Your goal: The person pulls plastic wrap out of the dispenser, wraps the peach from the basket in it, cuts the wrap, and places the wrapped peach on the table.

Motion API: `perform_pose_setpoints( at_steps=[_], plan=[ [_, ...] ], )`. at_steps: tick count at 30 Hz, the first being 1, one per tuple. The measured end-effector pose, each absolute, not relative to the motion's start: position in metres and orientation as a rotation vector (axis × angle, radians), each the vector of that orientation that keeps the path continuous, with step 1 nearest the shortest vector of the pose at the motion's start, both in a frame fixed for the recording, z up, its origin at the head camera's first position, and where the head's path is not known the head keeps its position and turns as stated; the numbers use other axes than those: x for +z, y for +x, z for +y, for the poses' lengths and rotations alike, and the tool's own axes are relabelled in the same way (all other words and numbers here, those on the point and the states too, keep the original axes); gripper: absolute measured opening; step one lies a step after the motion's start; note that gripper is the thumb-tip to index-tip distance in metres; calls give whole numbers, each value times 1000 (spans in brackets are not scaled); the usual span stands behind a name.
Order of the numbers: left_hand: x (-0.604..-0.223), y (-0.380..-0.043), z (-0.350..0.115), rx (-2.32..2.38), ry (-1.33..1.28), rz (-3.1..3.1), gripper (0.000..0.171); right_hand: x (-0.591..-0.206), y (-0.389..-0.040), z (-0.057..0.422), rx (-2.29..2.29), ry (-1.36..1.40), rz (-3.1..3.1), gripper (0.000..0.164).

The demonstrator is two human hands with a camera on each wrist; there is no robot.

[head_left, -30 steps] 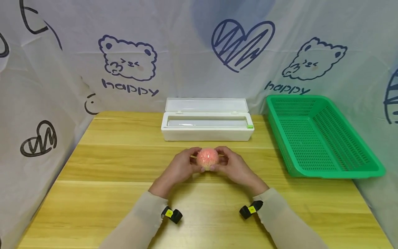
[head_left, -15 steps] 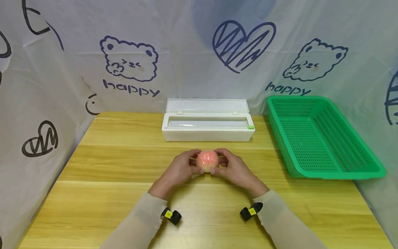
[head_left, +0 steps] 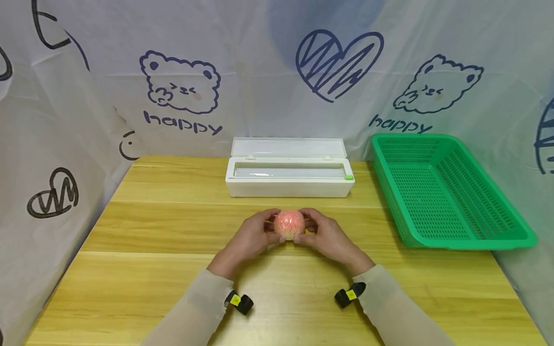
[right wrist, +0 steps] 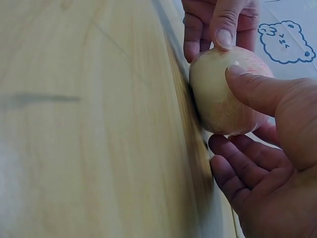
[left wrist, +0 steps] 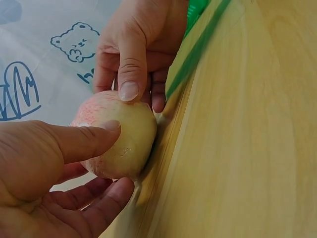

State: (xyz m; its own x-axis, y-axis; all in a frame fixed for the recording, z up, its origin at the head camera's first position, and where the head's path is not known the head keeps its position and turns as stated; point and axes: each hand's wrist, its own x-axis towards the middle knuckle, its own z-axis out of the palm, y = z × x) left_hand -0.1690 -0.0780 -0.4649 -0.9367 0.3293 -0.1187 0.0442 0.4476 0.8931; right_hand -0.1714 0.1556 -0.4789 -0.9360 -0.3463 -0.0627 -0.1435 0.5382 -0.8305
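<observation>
Both hands hold a pink and pale yellow peach (head_left: 289,224), its surface shiny and creased with clear cling film. My left hand (head_left: 255,233) grips its left side, the thumb (left wrist: 91,140) across the near face and the fingers curled beneath and behind. From the other side my right hand (head_left: 324,235) grips it the same way, its thumb (right wrist: 257,91) on the near face. The peach sits close over the wooden table in the wrist views. Behind the hands stands a white cling film dispenser (head_left: 290,188), lid (head_left: 289,147) raised, with a green slider (head_left: 348,177) at its right end.
A green perforated basket (head_left: 400,211) stands at the right of the wooden table (head_left: 151,283). White cloth (head_left: 259,72) with drawn bears and hearts hangs behind the table and along its sides. Each sleeve cuff carries a small black wrist camera (head_left: 244,303).
Hands and peach stay almost in place, shifting only slightly lower in the head view, as the whole scene does. Both grips on the peach look the same.
</observation>
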Motion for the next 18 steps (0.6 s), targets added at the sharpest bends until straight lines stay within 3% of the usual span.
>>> perform_pose_setpoints(
  at_steps=[18],
  plan=[
    [-463,-164,-80,1403,359,2525,79,-476,-167,160,-1351,-427,2569,83]
  ],
)
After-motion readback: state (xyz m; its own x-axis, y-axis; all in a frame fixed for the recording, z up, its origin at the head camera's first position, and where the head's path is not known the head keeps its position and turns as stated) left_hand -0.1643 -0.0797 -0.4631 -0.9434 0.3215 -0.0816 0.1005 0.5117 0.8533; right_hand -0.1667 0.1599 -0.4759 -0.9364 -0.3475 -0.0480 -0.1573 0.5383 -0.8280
